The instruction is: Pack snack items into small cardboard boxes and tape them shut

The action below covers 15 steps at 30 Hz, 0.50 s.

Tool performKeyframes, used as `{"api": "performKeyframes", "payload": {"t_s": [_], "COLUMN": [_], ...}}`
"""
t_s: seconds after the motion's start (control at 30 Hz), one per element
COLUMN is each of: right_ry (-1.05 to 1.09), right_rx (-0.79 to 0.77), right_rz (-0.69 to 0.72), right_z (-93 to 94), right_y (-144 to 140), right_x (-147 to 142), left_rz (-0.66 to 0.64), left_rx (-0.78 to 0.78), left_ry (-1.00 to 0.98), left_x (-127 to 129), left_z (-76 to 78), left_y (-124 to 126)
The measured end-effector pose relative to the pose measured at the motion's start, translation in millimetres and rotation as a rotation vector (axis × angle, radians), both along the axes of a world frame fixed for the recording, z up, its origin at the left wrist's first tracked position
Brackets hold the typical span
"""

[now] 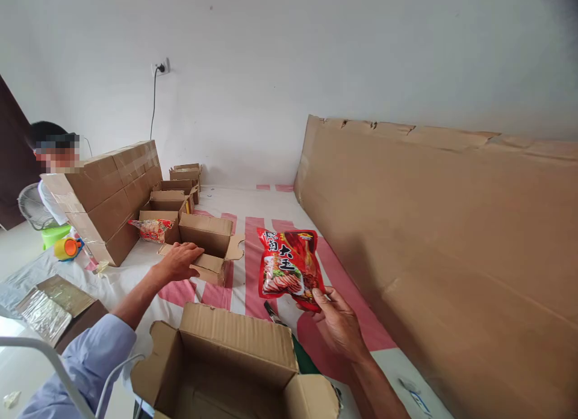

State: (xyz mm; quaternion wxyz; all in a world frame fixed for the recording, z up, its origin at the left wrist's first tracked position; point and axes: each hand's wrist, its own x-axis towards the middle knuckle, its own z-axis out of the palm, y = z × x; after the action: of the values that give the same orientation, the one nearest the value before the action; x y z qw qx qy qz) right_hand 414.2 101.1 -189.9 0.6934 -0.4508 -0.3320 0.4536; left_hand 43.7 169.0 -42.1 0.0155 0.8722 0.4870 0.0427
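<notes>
Fingers of right hand (339, 326) clamped on red pouch (289, 268) btm edge; left hand (179, 260) flat, fingers together, on small box (208, 248) flap.

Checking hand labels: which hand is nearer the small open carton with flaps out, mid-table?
Left. The left hand rests on the small open carton at its near flap. The right hand is apart to its right, holding a red snack pouch.
</notes>
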Motion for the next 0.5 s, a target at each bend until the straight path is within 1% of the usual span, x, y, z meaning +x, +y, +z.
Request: {"api": "performKeyframes", "payload": {"t_s": [0.07,0.2,0.23,0.3,0.4,0.47,0.5], "right_ry": [0.029,0.082,0.081,0.070,0.054,0.050,0.050], "right_rx": [-0.034,-0.049,-0.042,-0.037,-0.056,-0.067,-0.071], "right_rz": [0.014,0.004,0.007,0.021,0.034,0.022,0.017], "right_z": [-2.5,-7.7,-8.4,-8.4,-6.2,-5.0,-4.9], "right_y": [1,5,6,7,6,4,3], "right_x": [2,5,4,0,-6,-7,-6], "left_rz": [0.026,0.056,0.067,0.084,0.108,0.129,0.135], "left_rx": [0.028,0.150,0.176,0.182,0.142,0.142,0.146], "left_ry": [0.013,-0.111,-0.112,-0.042,0.060,0.067,0.068], "left_x": [4,-9,-11,-10,6,20,25], "left_z": [-7.1,-5.1,-4.3,-4.7,-7.6,-6.9,-5.2], "left_y": [-9,-24,-25,-22,-7,-2,-3]}}
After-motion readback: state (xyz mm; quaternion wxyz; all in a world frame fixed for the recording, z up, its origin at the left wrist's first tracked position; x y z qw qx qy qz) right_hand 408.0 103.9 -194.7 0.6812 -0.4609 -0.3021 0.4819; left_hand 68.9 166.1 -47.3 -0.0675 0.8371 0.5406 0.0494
